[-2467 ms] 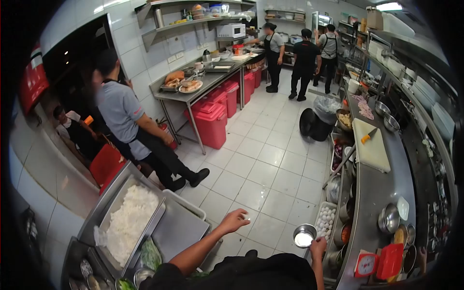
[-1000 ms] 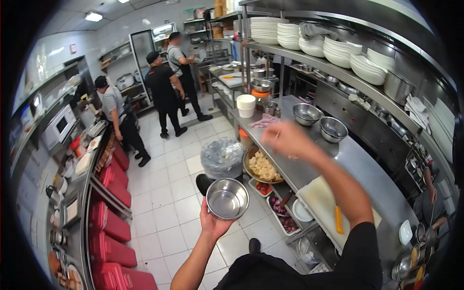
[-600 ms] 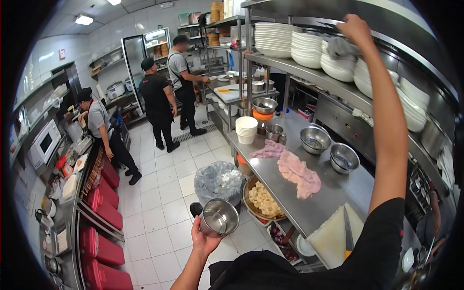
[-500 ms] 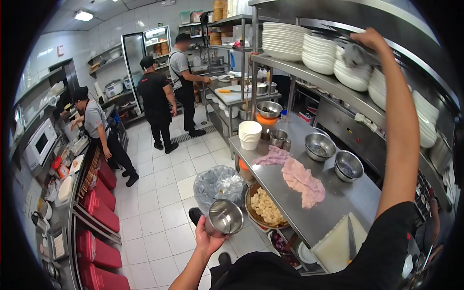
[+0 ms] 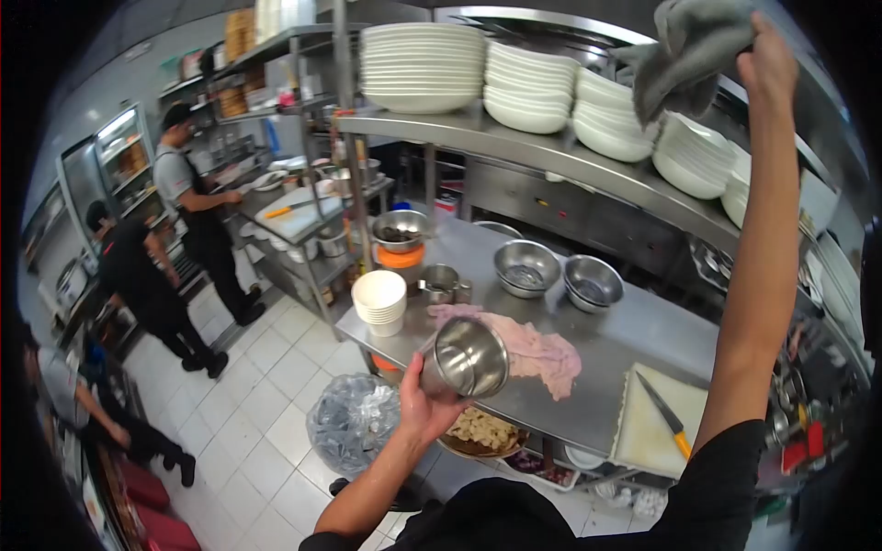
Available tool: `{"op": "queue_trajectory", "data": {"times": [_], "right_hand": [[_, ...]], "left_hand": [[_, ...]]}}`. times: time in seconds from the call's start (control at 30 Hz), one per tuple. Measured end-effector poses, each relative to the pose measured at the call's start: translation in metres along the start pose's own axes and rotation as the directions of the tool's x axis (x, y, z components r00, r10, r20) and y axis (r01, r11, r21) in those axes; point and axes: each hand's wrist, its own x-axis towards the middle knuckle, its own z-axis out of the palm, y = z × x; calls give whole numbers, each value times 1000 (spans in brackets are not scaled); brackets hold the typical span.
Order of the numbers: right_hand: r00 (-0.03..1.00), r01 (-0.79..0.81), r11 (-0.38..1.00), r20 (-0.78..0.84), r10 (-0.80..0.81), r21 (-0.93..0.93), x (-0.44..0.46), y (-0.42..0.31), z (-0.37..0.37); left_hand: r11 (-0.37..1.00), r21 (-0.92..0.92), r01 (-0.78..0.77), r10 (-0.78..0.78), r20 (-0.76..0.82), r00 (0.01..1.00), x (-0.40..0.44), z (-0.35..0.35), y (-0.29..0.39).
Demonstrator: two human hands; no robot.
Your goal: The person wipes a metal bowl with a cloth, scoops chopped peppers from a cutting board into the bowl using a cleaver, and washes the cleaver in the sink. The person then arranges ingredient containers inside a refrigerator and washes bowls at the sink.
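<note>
Low in the middle, my left hand (image 5: 428,410) is wrapped round a round stainless steel container (image 5: 471,356), tilted so that its shiny inside shows. My right hand (image 5: 768,62) is raised at the upper right, its fingers closed on a grey cloth (image 5: 689,60). The cloth hangs in front of the shelf, by the stacked white bowls (image 5: 611,124). Beneath the steel container, a crumpled pink cloth (image 5: 542,354) lies on the steel table (image 5: 597,395).
A knife (image 5: 663,406) lies on a white cutting board (image 5: 643,445). Two steel bowls (image 5: 527,268) and white tubs (image 5: 379,301) stand on the table. A clear plastic bag (image 5: 352,427) is at floor level. Three co-workers (image 5: 197,193) are on the left.
The view has swung right. My right hand has brought the grey cloth away from the bowls, up and outward. The steel container has moved from over the floor to over the table edge.
</note>
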Motion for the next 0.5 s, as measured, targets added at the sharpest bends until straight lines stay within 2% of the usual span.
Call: {"op": "queue_trajectory", "data": {"times": [0.07, 0.1, 0.13, 0.17, 0.2, 0.27, 0.33, 0.37, 0.4, 0.43, 0.47, 0.5], "right_hand": [[926, 363, 930, 137, -353, -55, -39, -53, 12], [865, 502, 817, 186, -466, -284, -35, -77, 11], [867, 498, 789, 178, -466, -360, -74, -96, 23], [875, 440, 878, 311, -372, -187, -64, -94, -8], [859, 317, 947, 435, -268, -42, -54, -92, -38], [904, 404, 884, 247, -348, -234, -134, -101, -24], [934, 340, 803, 80, -347, -490, -220, -80, -22], [962, 235, 780, 26, -271, -579, -261, -69, -30], [990, 96, 759, -19, -141, -644, -305, -57, -42], [995, -97, 730, -68, 69, -677, -353, -45, -54], [942, -302, 704, -87, 325, -643, -403, -29, -67], [700, -633, 488, -174, 693, -601, -441, -33, -77]], "left_hand": [[997, -5, 77, -76, 83, 994, 23, 20, -1], [992, -8, 127, -125, 133, 983, 35, 26, -6], [986, -10, 167, -164, 132, 978, 44, 34, -13], [973, -57, 222, -209, 182, 961, 52, 44, -24], [954, -101, 283, -254, 233, 939, 56, 54, -34], [925, -94, 368, -342, 213, 915, 54, 73, -56], [898, -124, 423, -407, 137, 903, 43, 88, -77], [870, -96, 484, -468, 155, 870, 38, 87, -86], [926, -21, 376, -367, 169, 915, 31, 83, -92], [970, 42, 240, -244, 198, 950, 27, 78, -96], [974, 56, 220, -227, 212, 951, 23, 70, -98], [978, 74, 193, -205, 221, 954, 19, 57, -98]]}}
